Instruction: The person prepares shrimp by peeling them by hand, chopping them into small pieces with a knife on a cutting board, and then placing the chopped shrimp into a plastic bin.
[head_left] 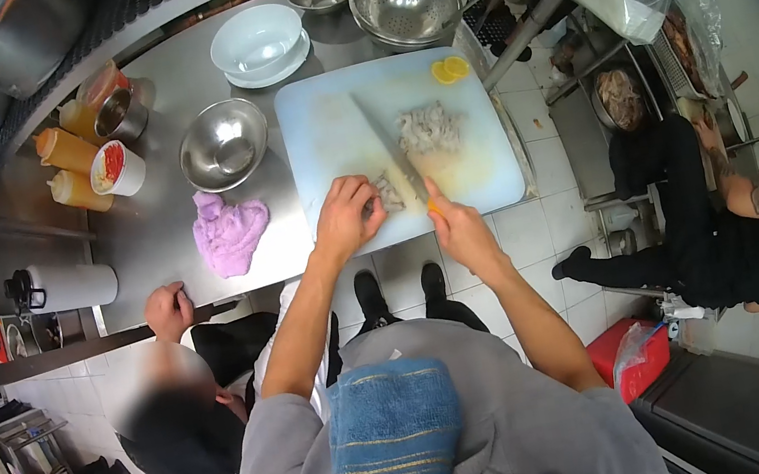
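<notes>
My right hand point(464, 230) is closed around the orange handle of a kitchen knife point(389, 149), its long blade pointing away from me across the white cutting board point(319, 126). Curled fingers of my left hand point(346, 217) press on a small portion of pale, raw-looking meat point(389, 197) just left of the blade. To the right of the knife lies a pile of chopped pale pieces point(430, 130) of similar look. Two yellow lemon slices point(450, 70) rest at the board's far right corner.
Left of the board are a steel bowl point(224, 144) and a purple cloth point(230, 233). White bowls point(257, 40) and a colander point(405, 4) stand behind. Sauce bottles point(68, 150) line the left. One person point(177, 415) is close at my left, another point(743, 224) further right.
</notes>
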`<state>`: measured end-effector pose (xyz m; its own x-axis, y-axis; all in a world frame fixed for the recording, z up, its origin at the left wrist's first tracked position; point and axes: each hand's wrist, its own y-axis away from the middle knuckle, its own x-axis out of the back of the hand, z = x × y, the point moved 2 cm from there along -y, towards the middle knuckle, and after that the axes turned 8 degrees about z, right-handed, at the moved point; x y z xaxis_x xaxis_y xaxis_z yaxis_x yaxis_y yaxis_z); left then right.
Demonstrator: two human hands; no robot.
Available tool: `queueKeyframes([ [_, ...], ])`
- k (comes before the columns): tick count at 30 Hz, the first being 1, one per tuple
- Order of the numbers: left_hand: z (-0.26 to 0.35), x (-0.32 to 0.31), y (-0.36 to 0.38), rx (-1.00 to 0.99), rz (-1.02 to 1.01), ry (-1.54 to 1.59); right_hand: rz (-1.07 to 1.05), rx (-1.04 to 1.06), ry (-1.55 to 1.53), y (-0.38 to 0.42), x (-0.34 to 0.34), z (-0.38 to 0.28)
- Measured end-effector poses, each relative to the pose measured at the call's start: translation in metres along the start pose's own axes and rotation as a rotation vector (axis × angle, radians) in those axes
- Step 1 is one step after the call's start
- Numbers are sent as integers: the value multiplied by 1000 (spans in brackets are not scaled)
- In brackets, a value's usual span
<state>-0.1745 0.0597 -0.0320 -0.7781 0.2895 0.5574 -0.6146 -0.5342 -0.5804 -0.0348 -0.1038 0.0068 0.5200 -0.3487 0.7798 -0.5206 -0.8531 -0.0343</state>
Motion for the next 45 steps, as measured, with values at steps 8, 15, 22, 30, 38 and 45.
queueKeyframes([
  [8, -1, 1, 3, 12, -3, 20, 349, 215, -163, 15, 30, -48],
  [15, 4, 5, 10, 7, -2, 8, -29, 27, -36, 15, -15, -6],
  [22, 7, 11, 3, -10, -35, 40, 177, 33, -86, -4, 32, -24],
  [30, 8, -12, -2, 21, 10, -12, 277, 95, -143, -8, 45, -36],
  [38, 1, 14, 14, 127, 173, 45, -2, 25, 160, 8, -21, -5],
  [45, 2, 15, 19, 133, 185, 52, 163, 112, -27, -9, 22, -25],
])
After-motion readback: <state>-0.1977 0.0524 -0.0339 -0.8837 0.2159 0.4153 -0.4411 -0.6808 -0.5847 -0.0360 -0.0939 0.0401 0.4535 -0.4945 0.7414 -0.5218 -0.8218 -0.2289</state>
